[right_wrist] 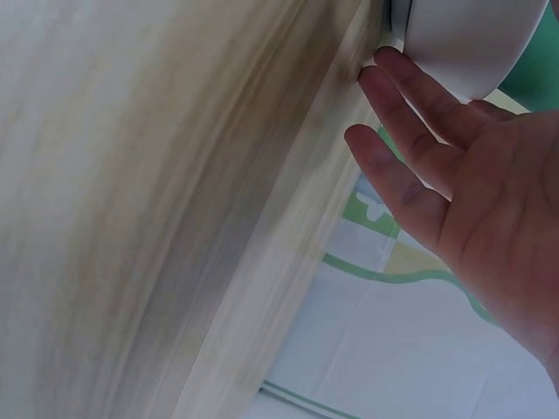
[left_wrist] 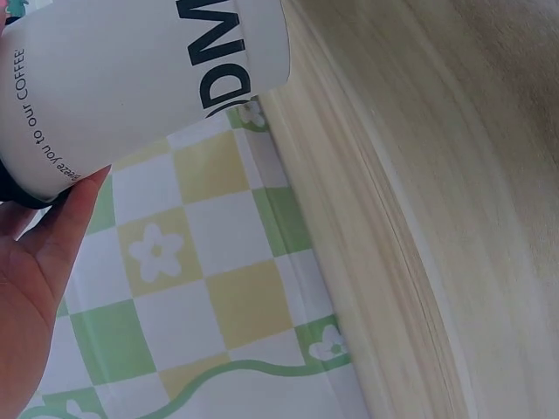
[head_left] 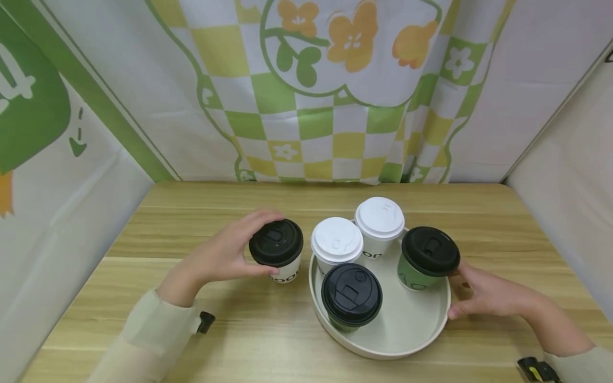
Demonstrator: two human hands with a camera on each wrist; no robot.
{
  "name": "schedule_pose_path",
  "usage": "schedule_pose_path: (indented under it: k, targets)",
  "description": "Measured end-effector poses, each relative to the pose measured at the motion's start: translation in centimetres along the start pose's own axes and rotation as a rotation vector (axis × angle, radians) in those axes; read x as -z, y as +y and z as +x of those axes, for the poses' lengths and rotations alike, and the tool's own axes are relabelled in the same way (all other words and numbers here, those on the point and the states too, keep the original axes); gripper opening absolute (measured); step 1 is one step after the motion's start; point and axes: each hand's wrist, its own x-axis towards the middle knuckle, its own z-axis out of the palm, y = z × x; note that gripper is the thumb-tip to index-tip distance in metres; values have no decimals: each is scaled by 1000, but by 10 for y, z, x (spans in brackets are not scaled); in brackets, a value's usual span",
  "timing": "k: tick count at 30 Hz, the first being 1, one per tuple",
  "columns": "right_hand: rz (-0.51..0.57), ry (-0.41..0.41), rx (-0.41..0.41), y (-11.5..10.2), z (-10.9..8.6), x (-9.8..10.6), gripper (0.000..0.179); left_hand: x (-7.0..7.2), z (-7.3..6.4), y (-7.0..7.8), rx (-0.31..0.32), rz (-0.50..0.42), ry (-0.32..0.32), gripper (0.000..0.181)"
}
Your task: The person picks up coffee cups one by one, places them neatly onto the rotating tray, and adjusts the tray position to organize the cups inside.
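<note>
My left hand [head_left: 222,255] grips a white paper cup with a black lid [head_left: 276,243], thumb on the near side and fingers on the far side, left of the round tray [head_left: 399,332]. Dark lettering runs along this cup's white wall [left_wrist: 131,96] in the left wrist view. At the tray's right rim my right hand [head_left: 495,292] has its thumb and fingers against the outside; the right wrist view shows those fingers [right_wrist: 393,179] nearly straight. Beside them, inside the rim, stands a green cup with a black lid [head_left: 429,252].
Also on the tray are two white-lidded cups [head_left: 337,240] at the back left and another black-lidded green cup [head_left: 351,295] at the front left. The wooden table [head_left: 268,340] ends at a checked curtain [head_left: 316,122] behind, with pale fabric walls on both sides.
</note>
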Motion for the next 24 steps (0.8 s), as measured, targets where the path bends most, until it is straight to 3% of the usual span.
schedule_pose_path:
  k: [5,9,12,17,20,24]
  targets:
    - [-17,5,-2,-1,1,-1,114,1,-2,2,-3,3,7,86]
    - [-6,-12,-8,3,4,5,103,3,-3,2,-14,10,19,86]
    - [60,-37,9,11,8,15,98,3,-4,3,-17,17,22,87]
    - [204,-110,112,28,25,35,97,5,-6,4,-8,16,19,87]
    - [207,-149,145,35,37,45,96,5,-7,5,-7,15,15,86]
    - [142,-172,106,36,53,54,97,6,-8,7,-15,16,13,86]
